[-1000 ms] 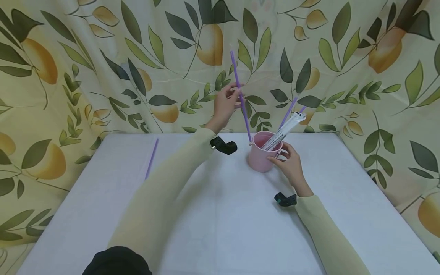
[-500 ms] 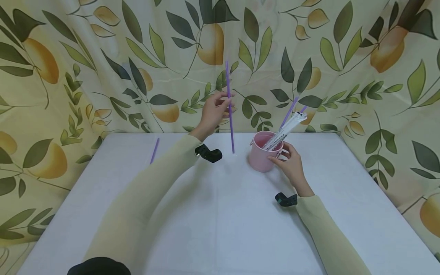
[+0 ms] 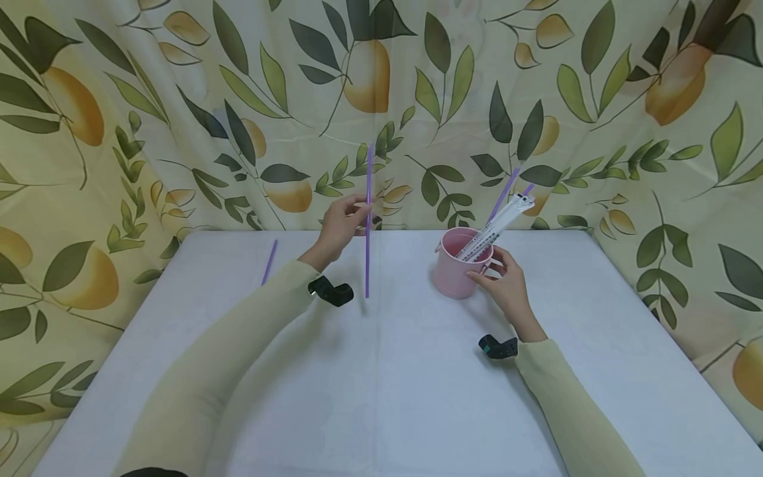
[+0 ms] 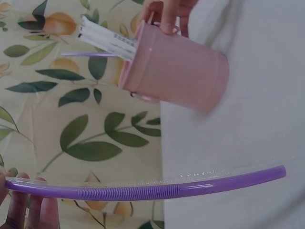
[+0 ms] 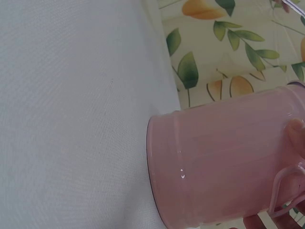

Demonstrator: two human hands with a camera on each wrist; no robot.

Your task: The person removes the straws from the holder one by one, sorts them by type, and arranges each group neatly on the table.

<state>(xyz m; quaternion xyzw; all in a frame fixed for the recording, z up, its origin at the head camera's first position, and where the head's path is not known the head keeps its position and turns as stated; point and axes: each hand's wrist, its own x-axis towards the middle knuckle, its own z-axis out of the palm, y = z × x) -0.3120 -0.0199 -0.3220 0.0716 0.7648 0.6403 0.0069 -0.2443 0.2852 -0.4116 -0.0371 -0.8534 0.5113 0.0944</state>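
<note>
My left hand [image 3: 338, 230] pinches a purple straw [image 3: 367, 262] that stands nearly upright above the table, left of a pink bucket. The left wrist view shows the straw's ribbed bend [image 4: 128, 192] and a clear wrapper around it. My right hand [image 3: 507, 283] grips the pink bucket [image 3: 452, 277] at its right side, by the small handle [image 5: 276, 191]. The bucket stands on the table. White printed wrapped sticks [image 3: 496, 226] and purple straws [image 3: 504, 192] lean out of it to the right; their lower ends are hidden inside.
Another purple straw [image 3: 269, 262] lies at the back left of the white table [image 3: 381, 391], partly hidden behind my left sleeve. A curtain [image 3: 197, 132] with a fruit and leaf print hangs along the table's back edge.
My left hand has moved left and down with the purple straw, away from the bucket's rim, and the straw has swung more upright. The right hand and bucket have stayed put.
</note>
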